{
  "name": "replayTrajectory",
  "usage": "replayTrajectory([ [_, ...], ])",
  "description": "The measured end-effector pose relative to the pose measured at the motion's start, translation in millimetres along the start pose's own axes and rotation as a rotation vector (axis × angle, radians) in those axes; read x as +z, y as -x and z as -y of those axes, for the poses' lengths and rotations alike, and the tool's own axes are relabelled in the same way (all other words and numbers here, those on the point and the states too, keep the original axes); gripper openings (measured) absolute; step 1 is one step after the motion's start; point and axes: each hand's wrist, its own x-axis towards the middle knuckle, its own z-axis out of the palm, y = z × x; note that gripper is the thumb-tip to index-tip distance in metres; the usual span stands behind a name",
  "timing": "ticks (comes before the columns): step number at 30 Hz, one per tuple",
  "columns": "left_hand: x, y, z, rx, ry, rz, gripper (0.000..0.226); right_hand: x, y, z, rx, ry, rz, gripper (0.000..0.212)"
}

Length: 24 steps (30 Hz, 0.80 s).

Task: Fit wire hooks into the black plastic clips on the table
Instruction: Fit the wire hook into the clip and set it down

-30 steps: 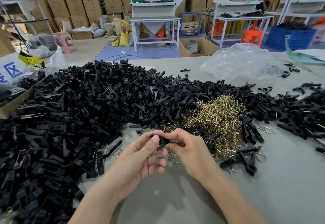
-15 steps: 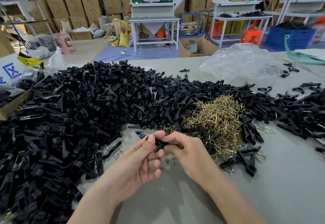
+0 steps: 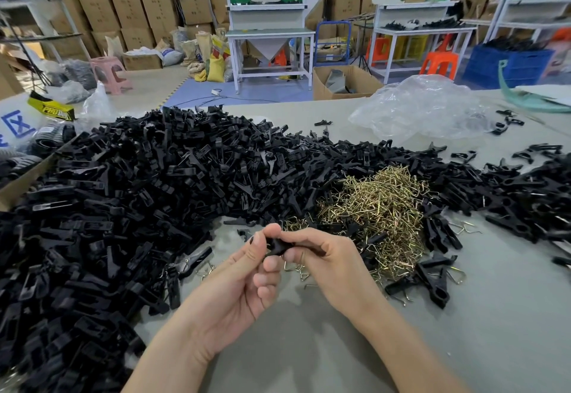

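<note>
The black plastic clips (image 3: 139, 207), heaped from the table's (image 3: 463, 346) left edge across its far side, are moulded plastic, mostly matt with a faint satin sheen on their flat faces. The wire hooks (image 3: 380, 207) beside them are thin brass-coloured metal, bright and glinting. The table top is grey, smooth and matt. Toward the far right corner lies a clear plastic bag (image 3: 426, 108), crinkled and glossy. At the left edge stands a cardboard box (image 3: 18, 185), brown and dull. The clip (image 3: 278, 246) pinched between the left hand (image 3: 247, 281) and right hand (image 3: 333, 263) is the same black plastic.
</note>
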Motion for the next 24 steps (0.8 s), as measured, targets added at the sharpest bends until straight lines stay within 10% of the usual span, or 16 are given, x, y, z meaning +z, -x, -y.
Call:
replayTrajectory([
  [10, 4.7, 1.6, 0.4, -0.005, 0.054, -0.031, 0.018, 0.4, -4.7, 3.4, 0.108, -0.196, -0.016, 0.030],
  [24, 3.6, 4.3, -1.8, -0.050, 0.050, -0.081, 0.020, 0.8, -3.3, 6.0, 0.094, -0.160, 0.014, 0.037],
])
